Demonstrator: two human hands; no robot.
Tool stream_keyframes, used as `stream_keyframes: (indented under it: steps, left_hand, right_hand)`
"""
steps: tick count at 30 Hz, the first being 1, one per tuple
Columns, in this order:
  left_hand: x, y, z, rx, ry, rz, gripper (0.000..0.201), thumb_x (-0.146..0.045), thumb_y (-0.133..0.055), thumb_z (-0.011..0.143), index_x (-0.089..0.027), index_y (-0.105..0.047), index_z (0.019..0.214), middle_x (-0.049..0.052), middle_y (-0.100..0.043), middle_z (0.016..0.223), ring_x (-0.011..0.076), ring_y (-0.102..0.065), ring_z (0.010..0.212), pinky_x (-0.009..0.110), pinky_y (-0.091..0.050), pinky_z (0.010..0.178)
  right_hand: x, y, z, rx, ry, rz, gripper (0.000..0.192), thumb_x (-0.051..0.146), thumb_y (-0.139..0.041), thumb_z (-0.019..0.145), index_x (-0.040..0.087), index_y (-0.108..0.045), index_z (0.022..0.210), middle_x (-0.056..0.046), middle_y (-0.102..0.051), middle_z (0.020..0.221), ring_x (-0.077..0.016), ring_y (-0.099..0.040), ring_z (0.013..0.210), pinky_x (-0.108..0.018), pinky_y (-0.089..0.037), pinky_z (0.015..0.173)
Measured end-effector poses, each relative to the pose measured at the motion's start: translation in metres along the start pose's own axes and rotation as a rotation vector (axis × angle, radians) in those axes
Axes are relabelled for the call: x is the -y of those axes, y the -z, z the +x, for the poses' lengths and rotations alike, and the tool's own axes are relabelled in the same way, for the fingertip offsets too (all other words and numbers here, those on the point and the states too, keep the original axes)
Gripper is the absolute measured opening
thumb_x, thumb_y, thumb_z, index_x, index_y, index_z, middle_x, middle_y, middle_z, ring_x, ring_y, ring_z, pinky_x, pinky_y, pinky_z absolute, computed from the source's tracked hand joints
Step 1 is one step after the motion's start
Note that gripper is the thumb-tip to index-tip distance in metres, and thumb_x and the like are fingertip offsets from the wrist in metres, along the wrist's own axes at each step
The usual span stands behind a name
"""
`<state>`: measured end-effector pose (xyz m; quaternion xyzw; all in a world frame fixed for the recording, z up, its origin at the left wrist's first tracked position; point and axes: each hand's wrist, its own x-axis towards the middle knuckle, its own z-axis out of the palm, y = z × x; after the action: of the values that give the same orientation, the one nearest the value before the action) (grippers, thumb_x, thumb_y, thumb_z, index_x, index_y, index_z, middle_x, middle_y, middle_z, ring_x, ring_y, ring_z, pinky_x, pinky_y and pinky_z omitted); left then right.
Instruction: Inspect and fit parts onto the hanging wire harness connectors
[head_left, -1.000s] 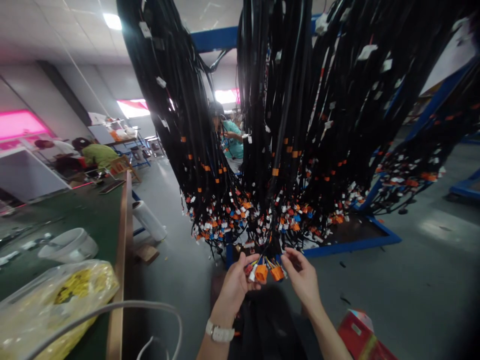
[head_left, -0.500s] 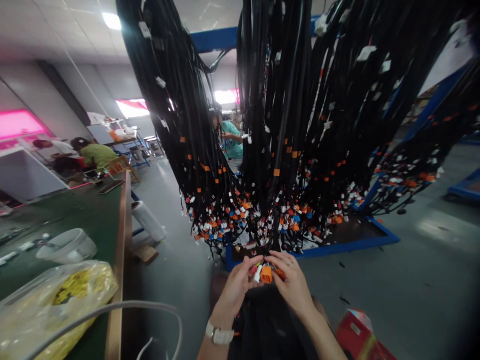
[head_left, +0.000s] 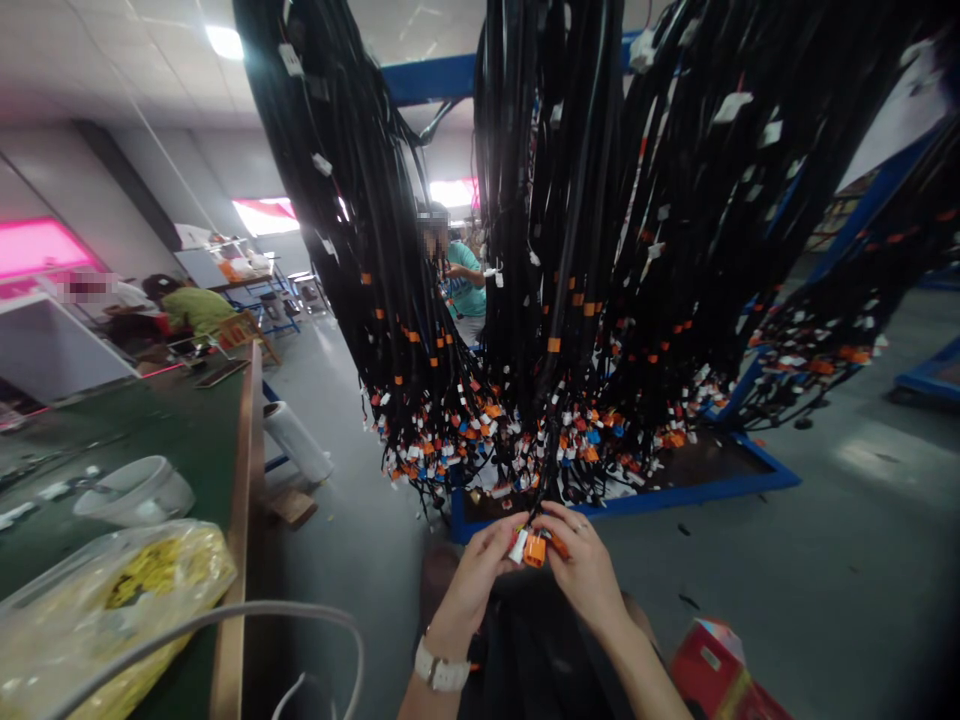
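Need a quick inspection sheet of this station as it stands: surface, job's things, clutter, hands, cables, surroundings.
Surface: green bench at left, wooden edge.
Job's things: orange connector and a white one beside it, on wires from the hanging bundle.
Clutter: white bowl, yellow-filled plastic bag, film roll, red box on the floor.
Hands: left hand and right hand both pinch the connector cluster; wristwatch on left.
Cables: black wire harnesses hang from a blue rack; a pale cable crosses the bench.
Surroundings: other people work behind.
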<state>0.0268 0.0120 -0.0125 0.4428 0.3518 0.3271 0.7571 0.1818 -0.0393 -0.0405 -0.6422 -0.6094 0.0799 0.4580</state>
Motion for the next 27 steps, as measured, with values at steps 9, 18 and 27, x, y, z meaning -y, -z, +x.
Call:
stream_keyframes:
  steps: [9,18,27]
  left_hand:
    - [-0.004,-0.002,-0.003,0.061,-0.037,-0.099,0.046,-0.047,-0.064,0.077,-0.015,-0.066,0.11,0.014,-0.062,0.116,0.0259,-0.057,0.101,0.032,-0.048,0.077]
    - [-0.007,-0.005,-0.004,0.015,-0.036,-0.012,0.043,-0.044,-0.064,0.078,-0.014,-0.065,0.108,0.015,-0.066,0.108,0.0233,-0.059,0.098,0.028,-0.047,0.075]
    - [0.01,-0.003,0.003,-0.066,-0.002,0.012,0.035,-0.037,-0.074,0.068,-0.012,-0.066,0.091,0.006,-0.068,0.069,0.0107,-0.055,0.059,0.021,-0.041,0.061]
  right_hand:
    - [-0.001,0.004,0.001,0.006,-0.018,0.124,0.03,0.013,-0.047,0.08,0.026,-0.067,0.097,-0.006,-0.063,0.114,-0.0228,-0.056,0.107,-0.043,-0.045,0.092]
    - [0.008,0.004,0.002,-0.067,-0.198,0.423,0.022,0.033,-0.052,0.085,0.024,-0.064,0.1,-0.009,-0.064,0.111,-0.0244,-0.058,0.103,-0.04,-0.046,0.089]
    - [0.001,0.008,0.005,-0.308,-0.558,0.885,0.03,0.049,-0.062,0.076,0.02,-0.058,0.084,0.0,-0.059,0.07,-0.0114,-0.051,0.054,-0.022,-0.044,0.05]
